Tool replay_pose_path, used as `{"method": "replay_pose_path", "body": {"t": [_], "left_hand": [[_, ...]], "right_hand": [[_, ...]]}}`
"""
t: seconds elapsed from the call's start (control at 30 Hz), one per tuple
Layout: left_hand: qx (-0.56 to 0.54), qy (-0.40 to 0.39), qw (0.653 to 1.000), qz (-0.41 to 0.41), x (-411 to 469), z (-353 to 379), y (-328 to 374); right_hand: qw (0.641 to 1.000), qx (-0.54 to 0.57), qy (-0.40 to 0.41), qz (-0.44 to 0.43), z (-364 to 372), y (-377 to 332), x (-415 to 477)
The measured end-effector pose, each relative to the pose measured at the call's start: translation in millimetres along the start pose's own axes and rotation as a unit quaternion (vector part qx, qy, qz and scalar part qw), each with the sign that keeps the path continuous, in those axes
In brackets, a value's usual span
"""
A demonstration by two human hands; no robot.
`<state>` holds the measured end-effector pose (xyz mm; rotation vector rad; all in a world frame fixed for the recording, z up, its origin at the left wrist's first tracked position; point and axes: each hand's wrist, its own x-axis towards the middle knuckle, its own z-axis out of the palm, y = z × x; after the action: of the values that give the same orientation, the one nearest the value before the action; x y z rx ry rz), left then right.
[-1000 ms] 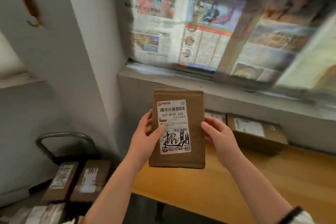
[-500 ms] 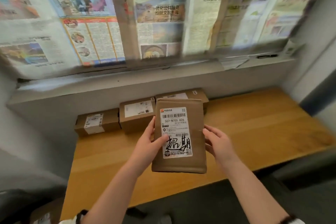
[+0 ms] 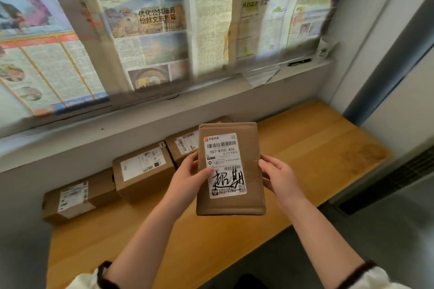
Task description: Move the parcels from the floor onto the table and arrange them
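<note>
Noted: brown parcel point(image 3: 231, 169) held upright in the air over the wooden worktop point(image 3: 317, 148), label towards camera. Gripped at its left edge by left hand point(image 3: 187, 178), thumb on label; at its right edge by right hand point(image 3: 279, 178). Three cardboard boxes point(image 3: 143, 169) in a row on worktop against the back wall.

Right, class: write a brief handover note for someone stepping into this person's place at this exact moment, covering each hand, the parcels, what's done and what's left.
Left hand grips the flat parcel at its left edge, thumb on the label.
Right hand grips its right edge.
The parcel is held above the table.
Done: left box, middle box and right box sit in a row at the table's back.
Left: set this parcel down, probably on the bare wood to their right. No floor parcels are in view.
</note>
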<state>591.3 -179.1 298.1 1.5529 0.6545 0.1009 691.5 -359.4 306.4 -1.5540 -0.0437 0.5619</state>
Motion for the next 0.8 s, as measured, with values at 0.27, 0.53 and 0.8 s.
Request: {"method": "replay_pose_path", "body": {"t": [0.27,0.53,0.8], "left_hand": [[0.075,-0.028,0.997,0.016,63.4,49.7,16.4],[0.215,-0.125,0.967,0.048,202.1,132.1,84.6],[0.331,-0.116,0.936,-0.017,312.4,168.5,89.9]], "right_hand": [[0.996,0.06,0.059,0.026,-48.5,-2.6,45.1],[0.977,0.141,0.13,0.097,-110.4,-24.5,158.4],[0.931,0.253,0.084,0.248,-124.7,-11.1,262.5]]}}
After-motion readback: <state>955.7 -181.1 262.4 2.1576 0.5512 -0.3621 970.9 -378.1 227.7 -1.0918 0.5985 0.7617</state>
